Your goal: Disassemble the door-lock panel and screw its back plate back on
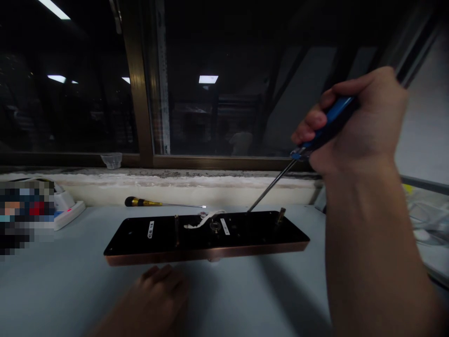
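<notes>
My right hand is closed around the blue and black handle of a screwdriver, raised at the right. The screwdriver's shaft slants down to the left, its tip at the far edge of a long black panel. This panel lies flat, with copper-coloured sides, white labels, a white ribbon cable and two upright brass-coloured posts. In front of the panel's near edge, my left hand lies low with curled fingers. Blur and the back of the hand hide what they hold, if anything.
Behind the panel lies a yellow and black screwdriver. A white power strip sits at the left, beside pixelated items. On the window ledge stands a clear plastic cup. Clear bags or cables are at the right, past my forearm.
</notes>
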A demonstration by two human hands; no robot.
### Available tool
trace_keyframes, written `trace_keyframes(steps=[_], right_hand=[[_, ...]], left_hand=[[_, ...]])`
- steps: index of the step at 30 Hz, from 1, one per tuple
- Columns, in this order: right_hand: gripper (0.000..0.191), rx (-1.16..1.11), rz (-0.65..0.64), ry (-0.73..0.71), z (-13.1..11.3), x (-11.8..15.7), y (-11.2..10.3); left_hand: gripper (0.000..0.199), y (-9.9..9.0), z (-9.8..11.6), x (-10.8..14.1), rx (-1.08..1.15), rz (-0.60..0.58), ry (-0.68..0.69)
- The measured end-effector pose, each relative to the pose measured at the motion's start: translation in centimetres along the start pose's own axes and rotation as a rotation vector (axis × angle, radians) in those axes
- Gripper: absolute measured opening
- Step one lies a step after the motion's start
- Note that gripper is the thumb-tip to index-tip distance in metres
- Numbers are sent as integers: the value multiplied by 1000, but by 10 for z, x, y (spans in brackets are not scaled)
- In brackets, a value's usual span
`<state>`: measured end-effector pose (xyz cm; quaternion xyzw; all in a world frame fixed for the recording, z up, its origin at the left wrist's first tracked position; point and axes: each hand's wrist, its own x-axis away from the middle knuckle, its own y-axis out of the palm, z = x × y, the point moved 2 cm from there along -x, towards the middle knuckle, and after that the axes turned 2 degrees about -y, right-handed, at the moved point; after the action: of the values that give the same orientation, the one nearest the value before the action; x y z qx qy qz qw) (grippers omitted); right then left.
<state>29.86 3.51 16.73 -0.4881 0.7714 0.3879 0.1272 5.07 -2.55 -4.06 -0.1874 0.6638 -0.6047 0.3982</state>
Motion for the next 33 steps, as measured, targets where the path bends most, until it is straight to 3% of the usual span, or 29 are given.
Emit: trace_keyframes(steps=[7, 13, 21, 26, 30, 33], right_hand=[[18, -3, 2, -9, 0, 0, 1], [16, 0, 10, -19, 2, 1, 2], [19, -37, 10, -21, 1, 2, 5], [31, 22, 81, -78, 7, -5, 6], [39, 104, -68, 10, 14, -8, 7], [23, 134, -177, -38, 14, -6, 8]], left_hand=[[26, 13, -4, 4, 30, 102, -3], [28, 4, 2, -1, -135, -48, 45], [30, 1, 3, -2, -105, 28, 46], [29, -5, 5, -5, -132, -96, 48], [25, -6, 8, -7, -182, -177, 13], [26, -8, 8, -8, -179, -160, 52]])
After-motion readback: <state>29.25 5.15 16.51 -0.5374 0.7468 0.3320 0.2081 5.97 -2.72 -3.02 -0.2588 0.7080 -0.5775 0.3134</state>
